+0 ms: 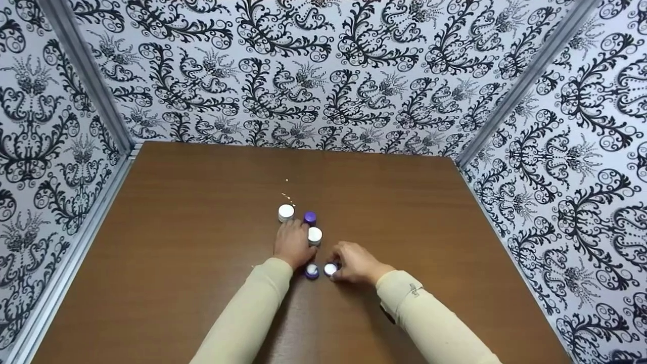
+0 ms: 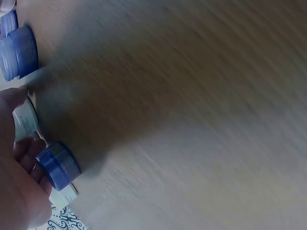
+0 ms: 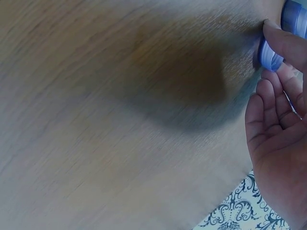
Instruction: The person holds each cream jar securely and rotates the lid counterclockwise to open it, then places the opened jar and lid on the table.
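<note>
1. Head view. A cluster of small round jars stands near the middle of the brown table (image 1: 177, 242).
   - Farthest is a white-lidded jar (image 1: 286, 212). Just right of it is a purple jar (image 1: 310, 218), and nearer is a second white jar (image 1: 315, 235).
   - At the near end a purple-rimmed jar (image 1: 312, 271) and a white-topped jar (image 1: 330, 269) stand side by side.
   - The left hand (image 1: 292, 243) rests knuckles-up among them, its fingers touching the second white jar. I cannot tell whether they close on it.
   - The right hand (image 1: 357, 263) curls its fingers round the white-topped jar.
   - Pale specks (image 1: 287, 194) lie beyond the cluster.

2. Left wrist view, blurred. A white jar (image 2: 24, 120) sits between the thumb and fingers (image 2: 26, 148). A blue-purple jar (image 2: 57, 165) lies against the fingers, and another (image 2: 19, 52) is farther off.

3. Right wrist view, blurred. The fingertips (image 3: 283, 40) pinch a purple-blue jar (image 3: 271, 52) at the frame's edge. The palm is partly open.

4. Judgement: the jars are being gathered or rearranged. The next move calls for a firm pinch and a clean lift, so that neighbouring jars are not knocked.

5. Orientation: the jars stand upright with lids up. Each is squat, its axis vertical, and points no sideways direction.
</note>
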`<state>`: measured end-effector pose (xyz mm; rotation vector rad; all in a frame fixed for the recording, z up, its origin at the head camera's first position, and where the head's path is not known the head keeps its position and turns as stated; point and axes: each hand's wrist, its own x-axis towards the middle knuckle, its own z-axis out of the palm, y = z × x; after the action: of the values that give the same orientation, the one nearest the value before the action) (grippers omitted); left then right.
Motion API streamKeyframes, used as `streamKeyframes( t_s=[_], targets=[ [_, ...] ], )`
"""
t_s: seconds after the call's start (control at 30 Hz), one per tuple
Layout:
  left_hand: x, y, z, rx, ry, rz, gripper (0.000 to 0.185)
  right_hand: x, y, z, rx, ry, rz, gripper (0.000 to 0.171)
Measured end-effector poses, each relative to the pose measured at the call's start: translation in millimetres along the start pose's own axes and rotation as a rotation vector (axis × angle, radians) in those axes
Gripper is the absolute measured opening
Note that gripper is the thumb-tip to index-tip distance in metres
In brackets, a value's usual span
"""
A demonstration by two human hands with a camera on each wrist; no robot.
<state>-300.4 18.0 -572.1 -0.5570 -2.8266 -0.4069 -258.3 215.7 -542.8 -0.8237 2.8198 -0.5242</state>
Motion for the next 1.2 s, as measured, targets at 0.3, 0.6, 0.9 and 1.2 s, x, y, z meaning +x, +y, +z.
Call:
streamKeyframes(
  t_s=[0.3, 0.6, 0.9, 1.2],
  targets=[
    [0.2, 0.1, 0.7, -0.019, 0.006, -0.014, 0.05, 1.1, 0.8, 1.4, -0.002, 0.001, -0.004, 0.036],
    [0.6, -0.5, 4.9, -0.071, 0.005, -0.048, 0.05, 1.1, 0.6, 0.8, -0.008, 0.001, -0.008, 0.036],
    [-0.9, 2.3, -0.6, -0.051, 0.018, -0.041, 0.051, -1.5, -0.7, -1.6, -0.008, 0.002, -0.021, 0.037],
    [-2.0, 1.5, 1.4, -0.082, 0.047, -0.055, 0.047, -1.3, -1.8, -1.5, -0.009, 0.004, -0.02, 0.037]
  ],
)
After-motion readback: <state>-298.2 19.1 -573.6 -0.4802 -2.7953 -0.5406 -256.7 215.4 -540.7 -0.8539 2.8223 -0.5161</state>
